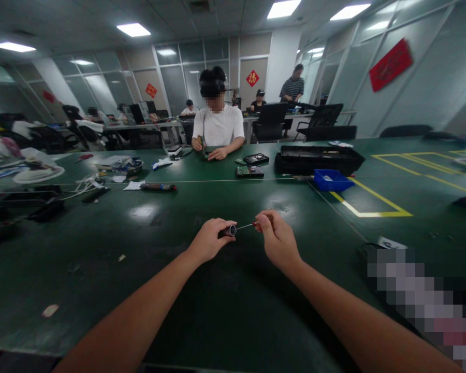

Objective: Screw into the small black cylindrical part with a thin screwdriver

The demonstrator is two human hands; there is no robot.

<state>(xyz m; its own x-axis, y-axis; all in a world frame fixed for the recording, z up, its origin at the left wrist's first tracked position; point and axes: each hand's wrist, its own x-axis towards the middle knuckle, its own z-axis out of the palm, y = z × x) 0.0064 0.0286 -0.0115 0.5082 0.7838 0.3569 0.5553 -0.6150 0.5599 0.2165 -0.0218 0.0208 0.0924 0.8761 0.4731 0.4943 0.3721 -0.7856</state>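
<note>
My left hand [206, 242] is closed around a short dark cylinder [232, 231], whose round, pale-rimmed end faces right. Between the fingers of my right hand [278, 239] is a thin screwdriver [244, 226], with a bit of its red handle showing. Its metal shaft points left and reaches the rim of the cylinder's end; whether the tip is inside I cannot tell. Both hands are held above the green tabletop [217, 311]. My right fingers hide most of the screwdriver's handle.
Across the table a person [218, 124] in a white shirt handles a small tool. Opened drives [250, 171], a black tray-like housing [318, 159] and a blue bin [333, 180] lie ahead. A dark cylindrical tool [158, 187] and white cables [87, 184] lie to the left.
</note>
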